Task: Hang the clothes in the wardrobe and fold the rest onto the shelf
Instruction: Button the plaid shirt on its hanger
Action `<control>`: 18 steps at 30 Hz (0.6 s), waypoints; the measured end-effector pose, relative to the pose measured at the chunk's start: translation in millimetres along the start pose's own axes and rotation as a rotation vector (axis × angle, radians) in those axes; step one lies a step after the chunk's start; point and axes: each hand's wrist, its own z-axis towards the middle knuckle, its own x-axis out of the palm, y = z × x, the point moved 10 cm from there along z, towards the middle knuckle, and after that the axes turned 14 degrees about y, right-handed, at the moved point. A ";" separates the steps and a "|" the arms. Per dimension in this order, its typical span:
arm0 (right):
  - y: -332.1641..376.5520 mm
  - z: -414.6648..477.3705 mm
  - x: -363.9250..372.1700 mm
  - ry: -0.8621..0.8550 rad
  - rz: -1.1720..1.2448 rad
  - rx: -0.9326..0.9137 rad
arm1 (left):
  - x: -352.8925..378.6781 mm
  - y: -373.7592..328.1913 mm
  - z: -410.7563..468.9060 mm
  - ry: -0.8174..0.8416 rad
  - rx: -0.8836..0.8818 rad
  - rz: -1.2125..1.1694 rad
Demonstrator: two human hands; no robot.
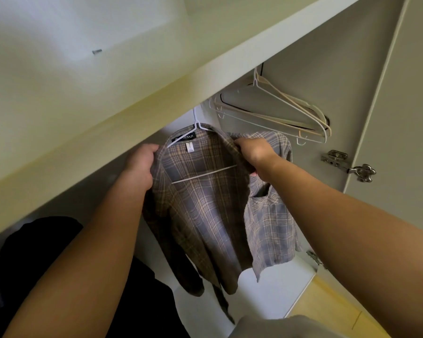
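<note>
A plaid shirt [205,211] is hanging open on a white hanger [204,173] inside the wardrobe, just under the thick shelf [156,81]. The hanger's hook is rising behind the shelf edge, so what it is hooked on cannot be seen.

The left hand [142,167] is gripping the shirt's left front edge near the collar, its fingers curled round the cloth and mostly hidden behind it. The right hand [254,152] is gripping the opposite edge at the collar, fingers curled over the fabric and pinching it against the palm. The two hands are holding the shirt front apart, and the neck label is showing between them.

To the right, a bunch of bare hangers [279,111] — white and beige — is hanging tilted, near the open door [401,93] with its metal hinge [347,164]. Dark clothes [34,264] are lying low on the left.
</note>
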 end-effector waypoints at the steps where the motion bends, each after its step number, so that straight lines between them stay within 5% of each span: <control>1: -1.5 0.9 -0.8 -0.005 0.000 -0.003 | -0.3 3.1 -0.4 0.006 -0.021 0.017; 4: -12.8 1.3 -1.8 0.001 0.013 0.042 | -3.8 9.5 -6.8 -0.044 -0.023 0.127; 7: -18.4 -0.2 -2.1 0.019 0.006 0.041 | -13.6 -2.0 -29.3 -0.293 0.186 0.420; 11: -13.0 -13.5 9.0 0.138 -0.060 -0.026 | 7.8 1.1 -50.0 -0.266 0.399 0.703; 14: -6.2 -20.4 16.1 0.165 -0.262 -0.102 | 7.0 12.7 -44.0 -0.282 0.284 0.925; 18: -3.1 -19.7 2.3 -0.066 -0.689 -0.081 | 2.3 24.0 -39.1 -0.300 0.213 0.954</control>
